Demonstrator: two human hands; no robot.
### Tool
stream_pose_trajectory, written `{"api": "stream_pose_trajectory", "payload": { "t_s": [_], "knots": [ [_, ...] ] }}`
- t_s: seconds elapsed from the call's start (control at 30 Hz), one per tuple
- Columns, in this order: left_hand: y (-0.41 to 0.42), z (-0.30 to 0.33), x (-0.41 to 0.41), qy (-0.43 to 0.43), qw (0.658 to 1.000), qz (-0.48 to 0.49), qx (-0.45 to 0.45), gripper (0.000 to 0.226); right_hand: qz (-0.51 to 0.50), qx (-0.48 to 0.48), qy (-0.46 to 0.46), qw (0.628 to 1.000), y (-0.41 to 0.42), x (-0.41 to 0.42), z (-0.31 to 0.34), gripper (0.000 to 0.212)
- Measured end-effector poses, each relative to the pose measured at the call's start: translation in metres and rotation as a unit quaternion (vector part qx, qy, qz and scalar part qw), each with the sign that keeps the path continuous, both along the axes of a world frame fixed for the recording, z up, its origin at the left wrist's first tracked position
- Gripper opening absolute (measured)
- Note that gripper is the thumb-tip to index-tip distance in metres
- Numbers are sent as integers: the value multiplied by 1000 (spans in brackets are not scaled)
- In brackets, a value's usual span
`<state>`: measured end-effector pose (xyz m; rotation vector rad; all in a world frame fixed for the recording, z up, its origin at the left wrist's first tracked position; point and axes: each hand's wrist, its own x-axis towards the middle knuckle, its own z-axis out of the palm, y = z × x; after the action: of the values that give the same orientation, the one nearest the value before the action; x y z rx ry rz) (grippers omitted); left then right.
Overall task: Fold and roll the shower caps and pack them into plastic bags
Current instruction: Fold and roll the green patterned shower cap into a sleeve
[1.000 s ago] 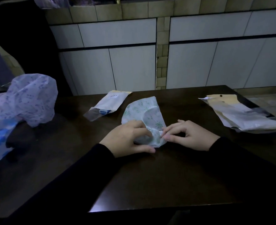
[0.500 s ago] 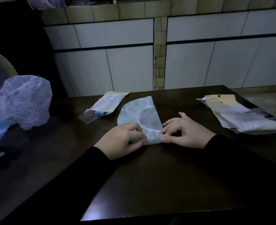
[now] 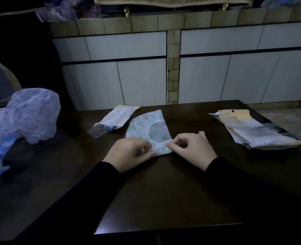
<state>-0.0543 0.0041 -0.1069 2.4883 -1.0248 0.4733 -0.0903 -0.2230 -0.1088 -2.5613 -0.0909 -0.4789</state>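
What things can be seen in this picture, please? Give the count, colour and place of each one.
green-patterned shower cap: 1, white with green print, table centre, near end rolled
packed bag: 1, clear and white with something blue inside, behind and left of the cap
stack of empty bags: several, clear with tan headers, right part of the table
loose shower caps: a pile, lilac and blue print, left edge
table: 1, dark brown
cabinets: white doors, behind the table
left hand: 1, black sleeve, pinches the roll
right hand: 1, black sleeve, pinches the roll
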Motion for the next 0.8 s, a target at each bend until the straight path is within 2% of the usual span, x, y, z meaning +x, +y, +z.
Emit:
{"api": "stream_pose_trajectory", "payload": {
  "t_s": [0.13,0.27,0.37,0.5,0.63,0.8],
  "knots": [
    [-1,0,1,9,1000,-2,-15,23,-42,-61,-25,997,0,1,1,31],
    [1,-1,3,21,999,-28,9,25,50,-141,-39,988,-2,-2,8,20],
    [4,1,3,42,998,-43,16,33,114,-195,-2,974,-8,0,13,30],
    [11,3,11,57,995,-81,29,34,173,-212,13,962,-18,2,18,50],
    [12,-3,17,65,993,-95,-16,32,186,-201,24,962,-16,11,22,41],
    [14,-6,28,60,993,-93,-32,35,206,-214,0,955,-16,22,21,48]
  ]
}}
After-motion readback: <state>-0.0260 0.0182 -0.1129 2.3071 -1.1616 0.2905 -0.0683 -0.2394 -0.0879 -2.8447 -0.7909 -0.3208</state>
